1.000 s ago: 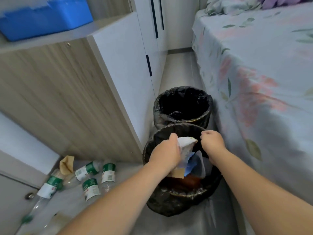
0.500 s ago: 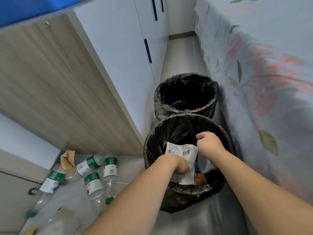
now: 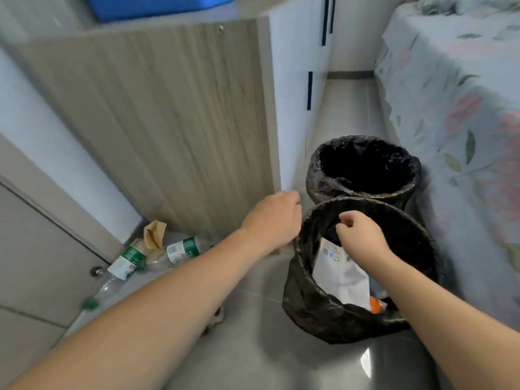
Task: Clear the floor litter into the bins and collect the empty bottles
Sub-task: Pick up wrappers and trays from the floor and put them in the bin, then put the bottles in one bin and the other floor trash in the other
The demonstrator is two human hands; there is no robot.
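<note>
Left hand (image 3: 274, 218) now outside near bin's (image 3: 306, 294) rim, curled empty; right hand (image 3: 358, 235) loosely curled above wrapper (image 3: 342, 277).

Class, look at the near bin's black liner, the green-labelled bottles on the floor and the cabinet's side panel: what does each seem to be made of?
Near bin's black liner: thin glossy plastic film, judging by its crinkles and sheen. Green-labelled bottles: clear plastic, apparently, since the floor shows through. Cabinet's side panel: matt wood-grain surface, possibly laminate rather than solid wood.
</note>
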